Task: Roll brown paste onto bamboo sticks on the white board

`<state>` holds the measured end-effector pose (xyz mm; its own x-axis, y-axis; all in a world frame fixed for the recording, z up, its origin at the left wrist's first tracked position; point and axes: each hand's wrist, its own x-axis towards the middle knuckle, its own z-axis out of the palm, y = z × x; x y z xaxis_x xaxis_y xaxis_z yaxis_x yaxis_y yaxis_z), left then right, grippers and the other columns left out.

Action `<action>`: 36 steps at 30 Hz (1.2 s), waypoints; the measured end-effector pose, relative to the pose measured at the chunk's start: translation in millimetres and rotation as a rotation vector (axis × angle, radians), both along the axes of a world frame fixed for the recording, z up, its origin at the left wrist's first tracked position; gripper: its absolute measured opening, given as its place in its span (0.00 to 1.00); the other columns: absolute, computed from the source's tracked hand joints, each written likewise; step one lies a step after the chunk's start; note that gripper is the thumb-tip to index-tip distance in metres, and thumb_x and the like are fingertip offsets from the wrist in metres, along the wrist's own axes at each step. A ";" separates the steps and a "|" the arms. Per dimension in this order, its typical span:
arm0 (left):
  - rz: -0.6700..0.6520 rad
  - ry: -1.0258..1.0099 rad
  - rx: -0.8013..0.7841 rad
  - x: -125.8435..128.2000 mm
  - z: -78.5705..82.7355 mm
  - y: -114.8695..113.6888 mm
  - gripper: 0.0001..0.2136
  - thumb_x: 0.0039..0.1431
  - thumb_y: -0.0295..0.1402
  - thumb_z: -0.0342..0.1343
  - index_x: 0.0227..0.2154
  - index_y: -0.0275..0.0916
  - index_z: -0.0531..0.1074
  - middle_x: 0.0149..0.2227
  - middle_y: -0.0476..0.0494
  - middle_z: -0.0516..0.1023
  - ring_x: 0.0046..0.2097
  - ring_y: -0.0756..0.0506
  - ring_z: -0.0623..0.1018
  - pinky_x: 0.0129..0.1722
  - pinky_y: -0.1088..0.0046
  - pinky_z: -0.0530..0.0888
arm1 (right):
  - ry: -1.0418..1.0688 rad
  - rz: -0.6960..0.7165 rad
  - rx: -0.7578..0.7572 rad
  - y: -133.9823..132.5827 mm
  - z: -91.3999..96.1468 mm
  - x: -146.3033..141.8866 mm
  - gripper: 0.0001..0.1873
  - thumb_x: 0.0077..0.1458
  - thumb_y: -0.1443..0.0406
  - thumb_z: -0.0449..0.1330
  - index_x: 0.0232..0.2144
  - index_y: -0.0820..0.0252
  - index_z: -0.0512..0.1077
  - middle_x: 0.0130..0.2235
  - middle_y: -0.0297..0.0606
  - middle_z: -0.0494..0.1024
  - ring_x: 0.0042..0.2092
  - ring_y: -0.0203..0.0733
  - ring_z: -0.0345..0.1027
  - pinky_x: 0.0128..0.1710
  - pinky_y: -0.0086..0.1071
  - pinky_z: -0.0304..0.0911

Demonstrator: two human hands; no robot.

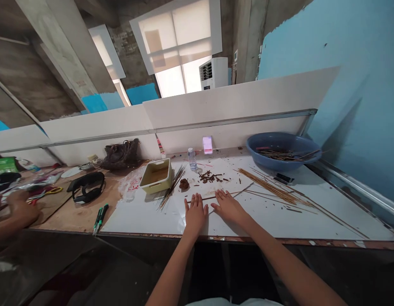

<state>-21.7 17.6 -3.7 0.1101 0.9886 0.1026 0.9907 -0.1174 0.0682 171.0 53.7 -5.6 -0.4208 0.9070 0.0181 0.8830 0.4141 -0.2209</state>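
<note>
My left hand (195,215) and my right hand (227,206) lie flat and palm down on a white board (142,219), fingers spread. A thin brown stick (227,194) runs beneath my right fingertips and just past my left fingers. To the right lies a long bundle of thin wooden sticks (270,187). A dark brown lump (184,184) and scattered brown flakes (209,177) sit just beyond my hands. A sheaf of thin sticks (172,188) slants beside a yellow plastic tray (156,176).
A blue basin (282,149) holding sticks stands at the back right. Nearby are a water bottle (192,159) and an upright phone (207,145). Another person's hand (21,208) rests at the far left, near scissors (46,192), black goggles (88,187) and a dark bag (120,155).
</note>
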 end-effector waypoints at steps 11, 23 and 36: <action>-0.050 0.021 0.038 -11.9 -19.8 -23.2 0.28 0.81 0.38 0.41 0.78 0.38 0.61 0.78 0.34 0.62 0.80 0.35 0.62 0.80 0.35 0.51 | -0.014 -0.005 -0.013 -26.5 -11.9 4.5 0.42 0.78 0.46 0.46 0.78 0.72 0.61 0.77 0.63 0.59 0.80 0.60 0.53 0.80 0.55 0.48; -0.026 -0.007 0.030 -10.5 -15.3 -17.8 0.29 0.80 0.38 0.40 0.79 0.38 0.59 0.78 0.34 0.62 0.80 0.35 0.61 0.80 0.36 0.47 | -0.017 -0.052 -0.003 -22.3 -14.4 2.5 0.43 0.78 0.46 0.44 0.79 0.73 0.57 0.79 0.61 0.56 0.81 0.58 0.50 0.80 0.53 0.46; -0.006 -0.055 -0.019 -5.3 2.8 -3.4 0.29 0.81 0.39 0.37 0.79 0.38 0.59 0.80 0.35 0.59 0.81 0.35 0.57 0.80 0.33 0.42 | -0.028 -0.033 0.019 -6.6 -10.0 6.9 0.42 0.79 0.49 0.40 0.80 0.75 0.53 0.80 0.61 0.53 0.82 0.57 0.45 0.81 0.56 0.40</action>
<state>-27.0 14.2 -0.9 0.1110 0.9898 0.0894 0.9847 -0.1217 0.1249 177.8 47.1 -15.6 -0.3909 0.9201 0.0242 0.9020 0.3882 -0.1887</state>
